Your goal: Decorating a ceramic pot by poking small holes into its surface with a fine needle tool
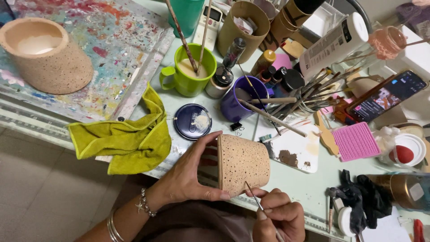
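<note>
Speckled clay pot (243,162), tipped on its side at the counter's (295,177) near edge, gripped at the rim by the left hand (190,175) to steady it while the right hand (278,219) pinched a fine brush (256,200) against its lower wall.

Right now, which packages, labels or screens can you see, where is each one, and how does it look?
Phone: far right, propped up, dark lit screen.
White bottle: upper right, lying tilted, black label.
Remote control: top centre, white, small grey screen.
</note>
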